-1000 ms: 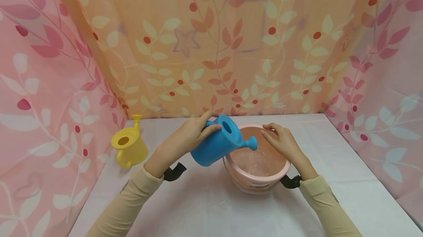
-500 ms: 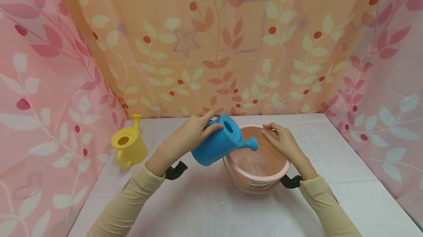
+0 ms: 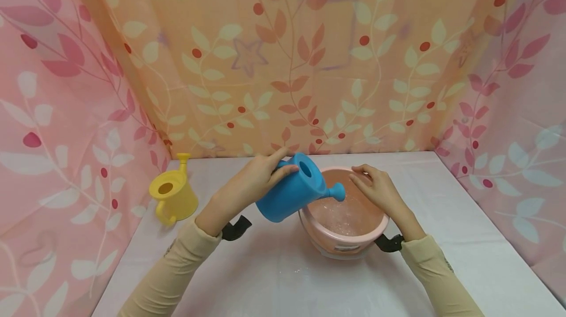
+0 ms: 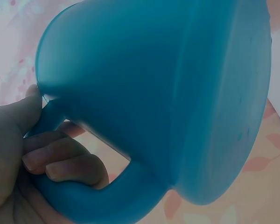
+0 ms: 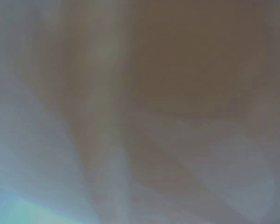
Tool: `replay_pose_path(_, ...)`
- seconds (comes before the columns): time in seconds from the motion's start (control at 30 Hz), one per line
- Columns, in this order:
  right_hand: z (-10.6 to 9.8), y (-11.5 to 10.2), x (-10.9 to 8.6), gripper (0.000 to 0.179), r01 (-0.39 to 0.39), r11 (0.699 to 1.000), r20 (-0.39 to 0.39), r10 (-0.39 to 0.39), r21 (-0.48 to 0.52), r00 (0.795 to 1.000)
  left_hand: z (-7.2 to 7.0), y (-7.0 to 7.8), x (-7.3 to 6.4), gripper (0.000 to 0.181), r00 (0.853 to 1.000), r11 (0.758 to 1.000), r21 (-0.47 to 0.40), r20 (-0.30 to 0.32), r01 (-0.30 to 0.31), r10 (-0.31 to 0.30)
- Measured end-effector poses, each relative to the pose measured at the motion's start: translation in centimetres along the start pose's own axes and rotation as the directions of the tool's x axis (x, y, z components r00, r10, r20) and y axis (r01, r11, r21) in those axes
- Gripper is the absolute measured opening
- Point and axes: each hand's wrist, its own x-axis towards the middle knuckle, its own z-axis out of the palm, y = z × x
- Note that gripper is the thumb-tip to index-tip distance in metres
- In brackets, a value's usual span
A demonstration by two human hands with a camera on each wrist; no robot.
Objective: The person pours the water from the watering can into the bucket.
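Note:
My left hand (image 3: 254, 177) grips the handle of a blue toy watering can (image 3: 285, 196). In the left wrist view its fingers (image 4: 70, 158) curl through the can's handle (image 4: 107, 200). The can is tilted, its sprinkler head (image 3: 338, 192) over a pink basin (image 3: 311, 231). Inside the basin, water ripples and bubbles below the spout. My right hand (image 3: 378, 189) holds the basin's right back rim, fingers over the edge and thumb toward the inside. The right wrist view is too blurred to show the hand.
A yellow toy watering can (image 3: 177, 199) stands upright at the left of the white table (image 3: 247, 277). Several water drops lie in front of the basin. Floral cloth walls (image 3: 283, 61) enclose the back and both sides. A dark wrist mount (image 3: 236, 228) juts below the left wrist.
The blue watering can has shifted very slightly right and stays tilted over the basin. Ripples in the water vary. The right hand and basin stay put.

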Motion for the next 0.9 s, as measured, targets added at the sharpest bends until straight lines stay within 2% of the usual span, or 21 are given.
replay_pose_path(0.47,0.1,0.15,0.05,0.035,0.009,1.0,-0.003,-0.01,-0.004,1.0,0.05,0.28,-0.01,0.047,1.0,1.0,0.007,0.002,0.003,-0.003)
replay_pose_path(0.9,-0.11,0.04,0.04,0.035,-0.017,1.0,0.014,0.016,0.0,1.0,0.04,0.54,0.09,0.047,1.0,1.0,0.018,0.001,0.006,-0.006)
